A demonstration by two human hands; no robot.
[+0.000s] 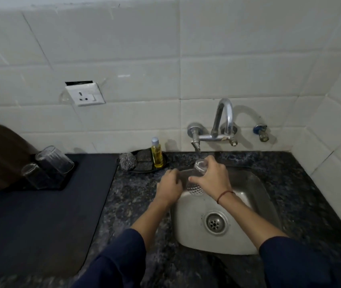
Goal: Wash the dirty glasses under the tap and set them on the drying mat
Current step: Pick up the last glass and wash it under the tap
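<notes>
Fingers (196,179) of right hand (213,177) wrapped round glass (196,175); left hand (170,187) curled, steadying. Rotate under tap (217,129), grip firm.

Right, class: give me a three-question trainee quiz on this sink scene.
1. True or false: both hands, left hand and right hand, are on the glass.
2. How many glasses stand on the drying mat?
3. The yellow bottle stands: A) in the sink; B) on a black tray left of the tap; C) on the mat.

Key: 1 true; 2 two; 3 B.
</notes>
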